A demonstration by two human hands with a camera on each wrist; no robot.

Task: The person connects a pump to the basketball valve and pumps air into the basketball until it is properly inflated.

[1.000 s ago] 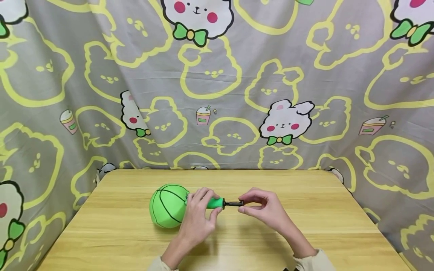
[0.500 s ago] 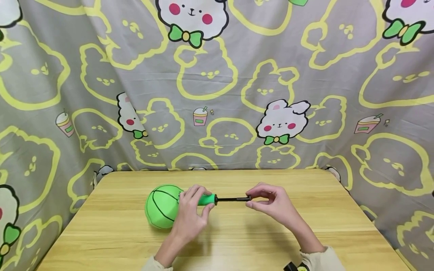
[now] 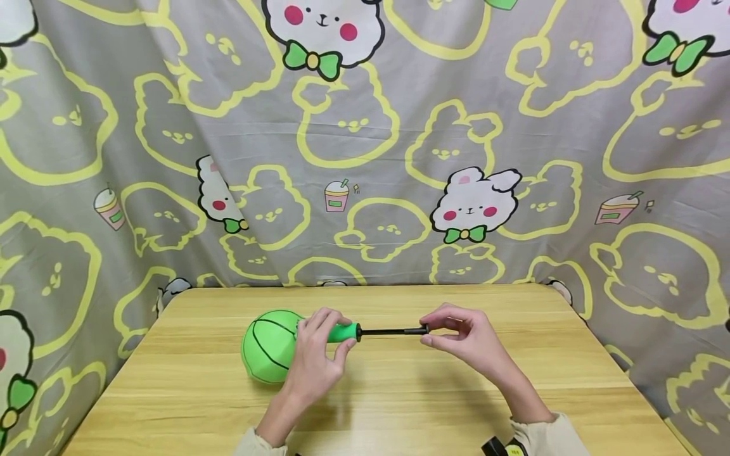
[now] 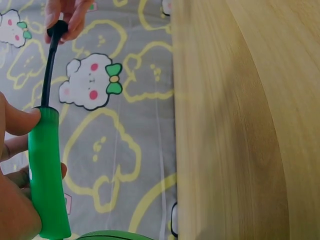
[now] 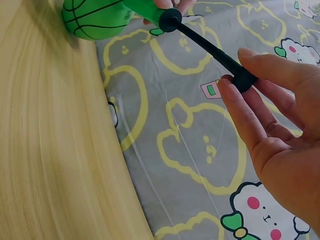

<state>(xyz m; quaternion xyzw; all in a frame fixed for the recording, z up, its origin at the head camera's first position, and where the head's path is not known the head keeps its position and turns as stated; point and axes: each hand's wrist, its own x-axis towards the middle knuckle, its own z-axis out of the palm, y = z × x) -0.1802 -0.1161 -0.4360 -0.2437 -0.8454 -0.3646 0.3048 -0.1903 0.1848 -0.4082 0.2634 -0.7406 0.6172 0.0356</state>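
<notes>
- Behind the bench (image 3: 433,405), I see a grey curtain (image 3: 365,145) printed with yellow outlines and white cartoon animals.
- My left hand (image 3: 315,358) is curled round the green barrel (image 3: 343,332) of a pump, held nearly level above the wood grain.
- Out of the barrel's right end runs a black rod (image 3: 384,331); my right hand (image 3: 470,335) pinches the small black handle (image 3: 424,329) at its tip.
- Just left of my left hand sits a green ball (image 3: 267,348) with black lines; my fingers hide where pump and ball meet, so I cannot tell whether they touch.
</notes>
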